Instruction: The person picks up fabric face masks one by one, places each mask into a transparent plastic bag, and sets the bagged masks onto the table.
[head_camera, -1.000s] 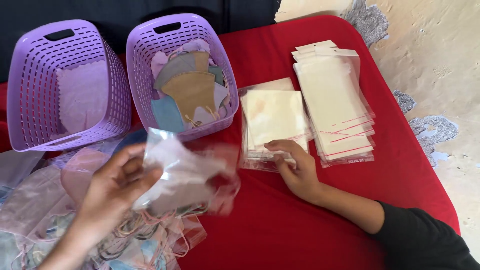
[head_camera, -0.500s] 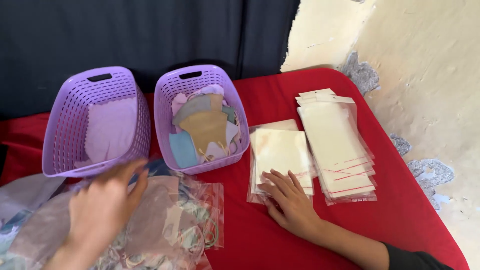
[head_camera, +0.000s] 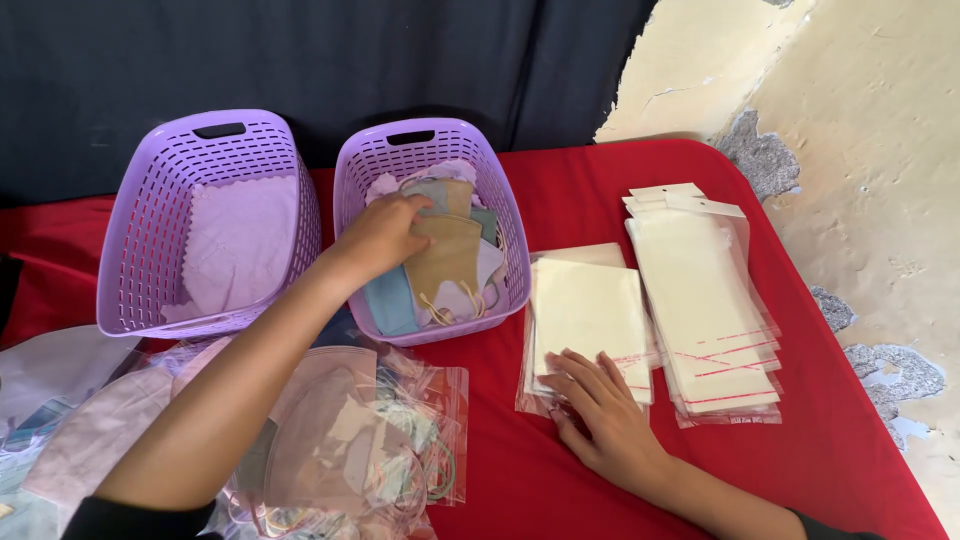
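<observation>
My left hand (head_camera: 385, 235) reaches into the right purple basket (head_camera: 505, 290) and rests on the pastel face masks (head_camera: 445, 265) piled inside; I cannot tell whether its fingers grip one. My right hand (head_camera: 600, 410) lies flat, fingers spread, on the near edge of a stack of clear bags with cream card inserts (head_camera: 590, 315) on the red tablecloth (head_camera: 830, 440). A heap of bagged masks (head_camera: 370, 440) sits under my left forearm.
A second purple basket (head_camera: 150, 200) at the left holds a pale lilac cloth (head_camera: 240, 245). A taller stack of empty clear bags (head_camera: 700, 300) lies to the right. Behind are a dark curtain and a peeling wall.
My left hand let go of the bagged mask onto the heap and moved up into the right basket. My right hand stayed on the bag stack. The camera view tilted up.
</observation>
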